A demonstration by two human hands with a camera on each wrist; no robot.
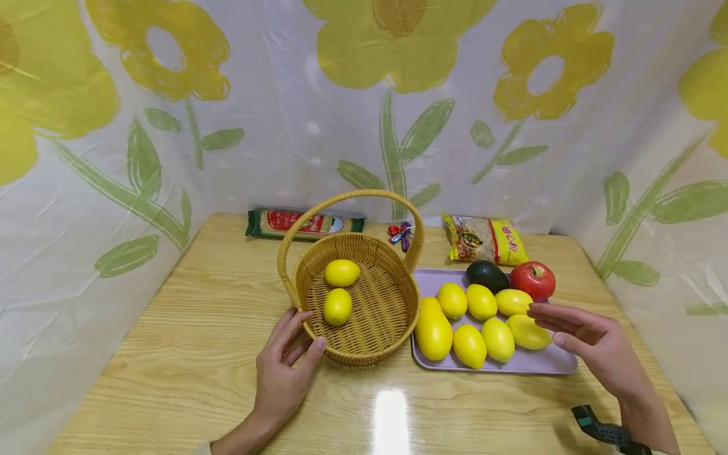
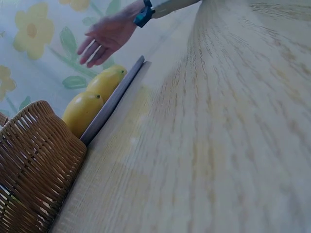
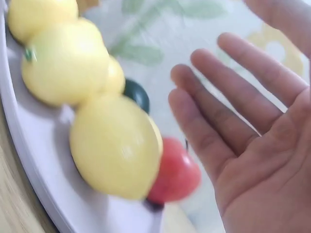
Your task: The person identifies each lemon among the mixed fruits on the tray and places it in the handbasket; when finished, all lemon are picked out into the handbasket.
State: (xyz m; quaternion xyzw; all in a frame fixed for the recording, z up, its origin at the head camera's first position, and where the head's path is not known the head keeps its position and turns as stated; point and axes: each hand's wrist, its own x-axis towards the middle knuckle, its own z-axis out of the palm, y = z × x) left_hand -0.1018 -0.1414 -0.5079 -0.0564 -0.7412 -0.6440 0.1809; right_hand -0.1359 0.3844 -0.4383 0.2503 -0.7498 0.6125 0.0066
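A round wicker basket with a tall handle holds two lemons, one lemon behind the other lemon. My left hand touches the basket's near left rim with thumb and fingers spread; the left wrist view does not show this hand. To the right, a lilac tray carries several lemons, a longer yellow fruit, a dark green avocado-like fruit and a round red fruit. Over the tray's right end hovers my right hand, fingers extended, palm bare in the right wrist view.
Behind the basket lies a green-ended packet. Small wrapped candies sit right of it, and a yellow food bag lies behind the tray. Flower-printed curtains surround the wooden table.
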